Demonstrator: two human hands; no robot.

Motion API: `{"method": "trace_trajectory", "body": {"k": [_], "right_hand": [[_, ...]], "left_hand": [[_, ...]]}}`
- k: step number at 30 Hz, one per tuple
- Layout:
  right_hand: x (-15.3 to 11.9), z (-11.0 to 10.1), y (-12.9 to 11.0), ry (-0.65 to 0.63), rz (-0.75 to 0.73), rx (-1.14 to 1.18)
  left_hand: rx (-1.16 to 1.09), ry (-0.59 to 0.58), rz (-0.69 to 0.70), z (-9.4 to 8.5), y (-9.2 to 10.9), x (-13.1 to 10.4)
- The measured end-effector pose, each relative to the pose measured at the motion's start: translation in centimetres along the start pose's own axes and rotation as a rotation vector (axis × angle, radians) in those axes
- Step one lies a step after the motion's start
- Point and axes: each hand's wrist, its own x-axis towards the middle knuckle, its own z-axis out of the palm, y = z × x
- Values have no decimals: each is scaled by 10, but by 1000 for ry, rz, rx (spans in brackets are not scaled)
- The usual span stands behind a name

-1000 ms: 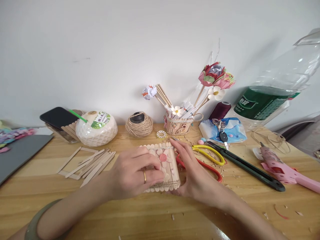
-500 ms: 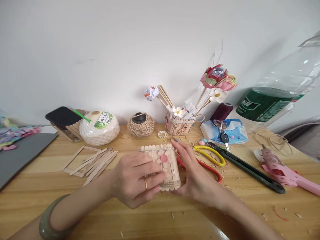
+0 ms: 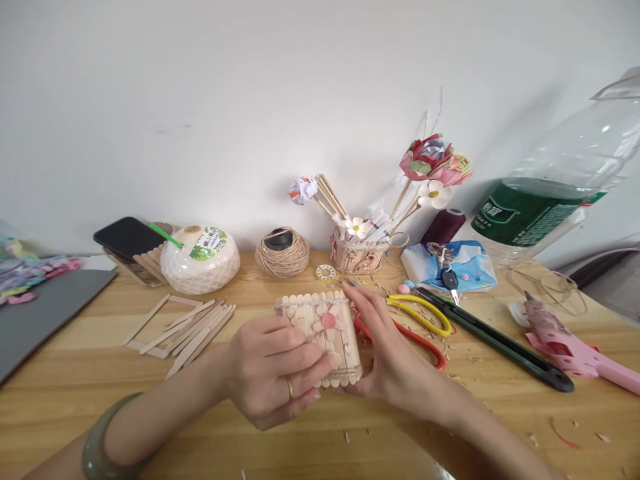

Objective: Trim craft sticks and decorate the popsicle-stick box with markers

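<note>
Popsicle-stick box [image 3: 344,343] at bench [image 3: 210,427] front, pink flower outward. Left hand [image 3: 277,373]: fingers curled against its face, pinch unclear. Right hand [image 3: 387,353]: fingers extended along its right side, near red-handled scissors [image 3: 425,348].

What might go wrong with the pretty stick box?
Maybe three things. The right hand is right beside the red handle, so it could bump it. The left hand is on the front of the stick box, near the pink flower, and might bend a petal. The left forearm is close to the loose sticks and could scatter them.
</note>
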Motion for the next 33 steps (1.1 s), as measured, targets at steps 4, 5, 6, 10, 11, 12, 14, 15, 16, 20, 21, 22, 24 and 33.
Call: {"method": "trace_trajectory", "body": {"k": [4,5,6,10,11,12,14,15,16,20,21,22,24,33], "right_hand": [[-1,0,0,-1,4,0],[-1,0,0,1,4,1],[-1,-1,0,2,5,0],[-1,-1,-1,-1,14,-5],[-1,-1,-1,-4,15,-5],[-1,-1,-1,-6,14,-6],[-1,-1,-2,-10,16,-9],[0,-1,-2,-12,18,-9],[0,-1,-2,-15,21,-9],[0,-2,-3,-25,29,-10],[0,-1,-2,-26,32,-9],[0,-1,-2,-26,33,-8],[0,-1,-1,-20,23,0],[2,-9,-2,9,34,37]], "left_hand": [[5,12,17,0,0,0],[-7,29,6,0,0,1],[-22,58,-16,-1,0,2],[-86,164,-153,-4,-2,6],[-102,167,-180,-5,-3,8],[-120,155,-205,-6,-3,9],[-170,108,-245,-7,-3,12],[-202,80,-260,-7,-3,13],[-232,54,-273,-7,-2,14],[-300,15,-299,-6,-2,15],[-305,21,-314,-7,-2,15],[-308,30,-340,-8,-4,15],[-314,16,-428,-11,-7,16],[-295,-466,-737,-20,-5,20]]}}
